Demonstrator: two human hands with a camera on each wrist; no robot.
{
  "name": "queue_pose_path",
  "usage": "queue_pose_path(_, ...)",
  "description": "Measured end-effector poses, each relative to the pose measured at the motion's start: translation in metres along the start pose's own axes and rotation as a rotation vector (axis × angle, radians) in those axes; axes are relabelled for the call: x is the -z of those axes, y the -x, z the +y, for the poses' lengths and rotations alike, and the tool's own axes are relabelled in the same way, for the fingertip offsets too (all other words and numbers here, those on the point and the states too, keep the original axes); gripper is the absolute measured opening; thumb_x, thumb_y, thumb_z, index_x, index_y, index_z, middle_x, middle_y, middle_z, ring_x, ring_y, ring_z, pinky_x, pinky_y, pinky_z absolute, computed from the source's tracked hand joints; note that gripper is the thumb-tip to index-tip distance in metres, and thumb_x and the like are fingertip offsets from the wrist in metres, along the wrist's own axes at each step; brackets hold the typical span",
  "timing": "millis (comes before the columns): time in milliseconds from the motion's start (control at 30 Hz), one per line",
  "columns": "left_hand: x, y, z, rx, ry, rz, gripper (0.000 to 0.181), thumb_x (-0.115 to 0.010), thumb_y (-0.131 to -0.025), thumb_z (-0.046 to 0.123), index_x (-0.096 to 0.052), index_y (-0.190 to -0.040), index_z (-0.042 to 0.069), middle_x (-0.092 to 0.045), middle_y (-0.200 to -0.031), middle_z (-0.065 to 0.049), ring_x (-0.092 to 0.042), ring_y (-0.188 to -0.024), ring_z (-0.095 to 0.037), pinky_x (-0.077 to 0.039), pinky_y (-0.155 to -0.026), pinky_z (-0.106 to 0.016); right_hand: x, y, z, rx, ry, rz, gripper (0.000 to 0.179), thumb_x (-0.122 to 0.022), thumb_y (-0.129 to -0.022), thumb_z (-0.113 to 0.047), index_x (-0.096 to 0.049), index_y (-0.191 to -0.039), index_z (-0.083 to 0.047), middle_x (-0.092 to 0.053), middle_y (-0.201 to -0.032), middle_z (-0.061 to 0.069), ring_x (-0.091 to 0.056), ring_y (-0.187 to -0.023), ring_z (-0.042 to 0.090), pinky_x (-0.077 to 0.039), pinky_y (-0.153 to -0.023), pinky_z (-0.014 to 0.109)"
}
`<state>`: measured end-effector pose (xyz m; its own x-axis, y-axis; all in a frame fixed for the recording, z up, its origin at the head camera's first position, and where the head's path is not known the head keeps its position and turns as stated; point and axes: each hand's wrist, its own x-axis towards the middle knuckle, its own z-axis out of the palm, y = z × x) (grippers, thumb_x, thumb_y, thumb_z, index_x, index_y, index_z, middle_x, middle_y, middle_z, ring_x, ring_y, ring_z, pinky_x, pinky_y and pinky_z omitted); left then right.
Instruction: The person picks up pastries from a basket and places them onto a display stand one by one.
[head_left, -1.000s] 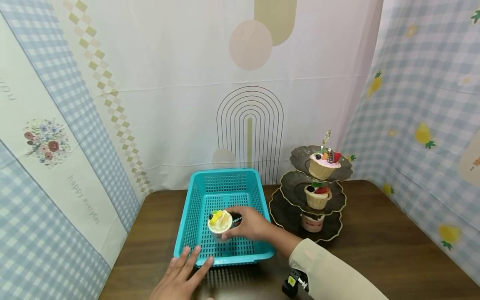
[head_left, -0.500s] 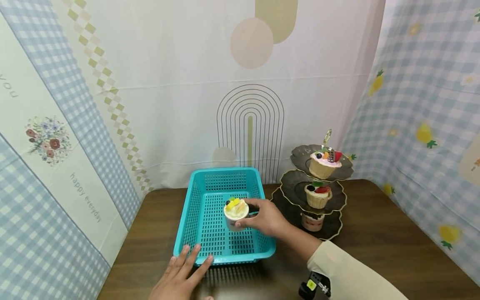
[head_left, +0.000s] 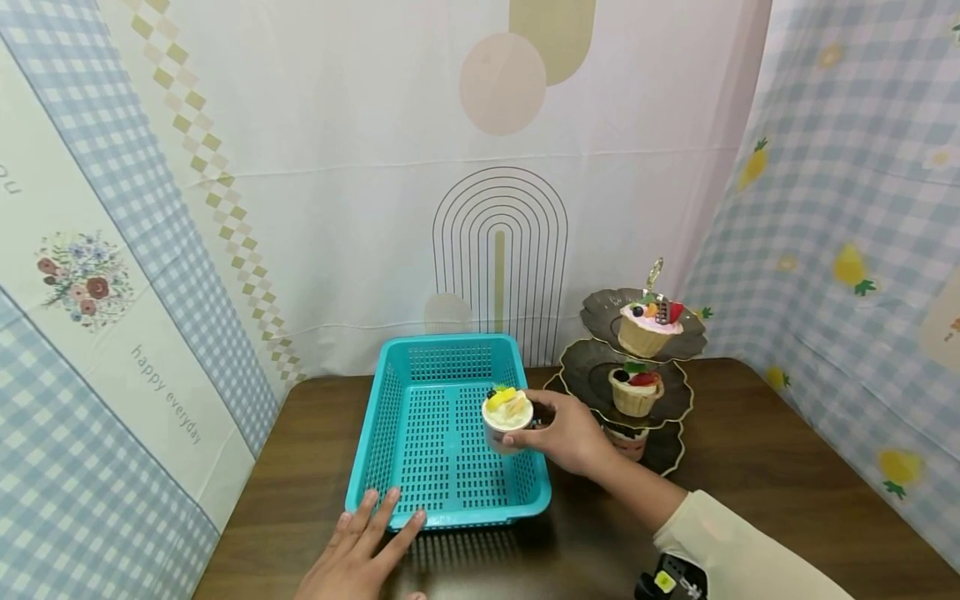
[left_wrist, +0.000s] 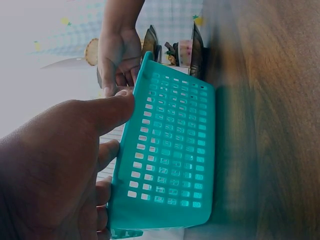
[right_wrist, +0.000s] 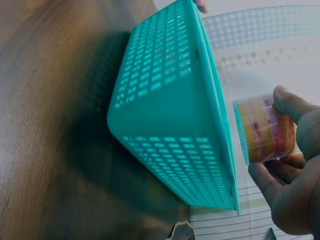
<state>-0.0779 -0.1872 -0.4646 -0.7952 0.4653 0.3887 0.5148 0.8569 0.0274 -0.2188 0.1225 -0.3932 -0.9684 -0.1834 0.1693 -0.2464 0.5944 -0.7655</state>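
Note:
My right hand (head_left: 567,433) grips a clear cake cup (head_left: 506,415) by its side, above the right wall of the turquoise basket (head_left: 362,454). White cream, yellow fruit pieces and a dark berry top the cup. Yellow and red layers show through the cup (right_wrist: 267,127) in the right wrist view, with thumb and fingers round it. Spread fingers of my left hand (head_left: 356,550) rest on the basket's near rim. In the left wrist view the thumb (left_wrist: 112,111) lies at the rim of the basket (left_wrist: 170,145).
Right of the basket stands a three-tier dark stand (head_left: 588,385) with gold scalloped edges. A fruit tart (head_left: 649,329) sits on its top tier, another tart (head_left: 635,393) on the middle, and a pinkish cup (head_left: 627,443) below. All stand on a brown wooden table (head_left: 757,467) before hung cloths.
My right hand has carried the cake cup from low over the basket's middle up and rightward to its right wall. My left hand stays on the near rim.

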Motion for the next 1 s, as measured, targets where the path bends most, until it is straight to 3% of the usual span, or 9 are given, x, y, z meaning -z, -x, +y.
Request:
queue_pose_path(300, -0.001, 0.001, -0.004, -0.031, -0.013, -0.012, 0.08, -0.051, -0.081, 0.069, -0.031, -0.148, 0.031, -0.018, -0.155, -0.002, -0.019, -0.139, -0.027, 0.018, -0.107, -0.022, 0.015, 0.011, 0.007, -0.044, 0.016, 0.028, 0.077, -0.086, -0.058, -0.049, -0.062, -0.125, -0.018, -0.064, -0.11, -0.003, -0.061, -0.09, 0.01, -0.052, -0.069, 0.027)
queue_pose_path(467, -0.002, 0.001, -0.004, -0.015, -0.012, 0.012, 0.079, -0.053, -0.081, 0.068, -0.029, -0.148, 0.034, -0.02, -0.155, 0.0, -0.016, -0.141, -0.023, 0.015, -0.108, -0.022, 0.022, 0.019, 0.015, -0.064, 0.025, 0.058, 0.081, -0.085, -0.058, -0.05, -0.06, -0.126, -0.014, -0.063, -0.112, 0.001, -0.062, -0.091, 0.013, -0.053, -0.069, 0.028)
queue_pose_path(800, -0.001, 0.0, -0.002, -0.013, -0.014, 0.02, 0.079, -0.056, -0.081, 0.066, -0.032, -0.147, 0.032, -0.016, -0.156, 0.0, -0.018, -0.14, -0.025, 0.015, -0.108, -0.023, 0.032, 0.03, 0.031, -0.09, 0.069, 0.11, 0.077, -0.081, -0.061, -0.056, -0.062, -0.121, -0.013, -0.065, -0.101, -0.001, -0.062, -0.087, 0.012, -0.052, -0.068, 0.029)
queue_pose_path(1000, -0.002, -0.001, -0.002, -0.029, -0.024, 0.024, 0.08, -0.056, -0.08, 0.067, -0.033, -0.147, 0.03, -0.016, -0.156, -0.002, -0.019, -0.139, -0.028, 0.016, -0.108, -0.024, 0.034, 0.04, 0.038, -0.111, 0.089, 0.144, 0.082, -0.08, -0.059, -0.06, -0.06, -0.123, -0.012, -0.065, -0.106, 0.0, -0.063, -0.09, 0.014, -0.053, -0.071, 0.031)
